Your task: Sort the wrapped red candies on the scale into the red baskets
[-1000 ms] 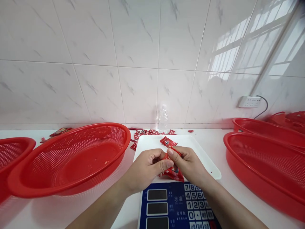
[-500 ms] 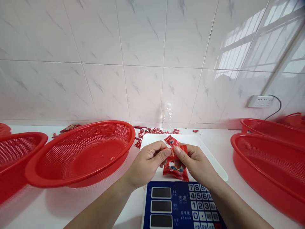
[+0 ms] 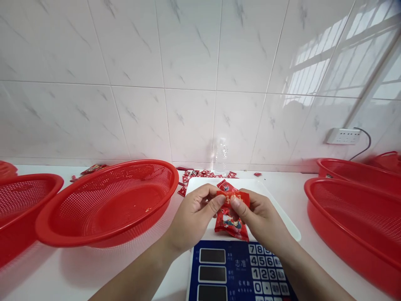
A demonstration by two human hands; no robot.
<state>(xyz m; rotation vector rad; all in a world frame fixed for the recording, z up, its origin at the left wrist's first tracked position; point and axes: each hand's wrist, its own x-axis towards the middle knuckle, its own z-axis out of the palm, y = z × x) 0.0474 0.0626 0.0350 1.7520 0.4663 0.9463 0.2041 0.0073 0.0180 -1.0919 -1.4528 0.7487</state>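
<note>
Left fingers (image 3: 216, 202) and right fingers (image 3: 240, 207) pinch a red packet (image 3: 233, 193)

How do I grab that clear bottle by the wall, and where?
I'd wrap your hand around the middle of the clear bottle, coming from the front, over the white tray. It looks tall and stands upright, the wall is close behind it, and small red packets lie by its foot.

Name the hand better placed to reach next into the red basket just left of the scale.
Probably the left hand: it is nearer that red basket, while the right hand lies farther across. Both pinch red packaging, so the left may need freeing first.
</note>
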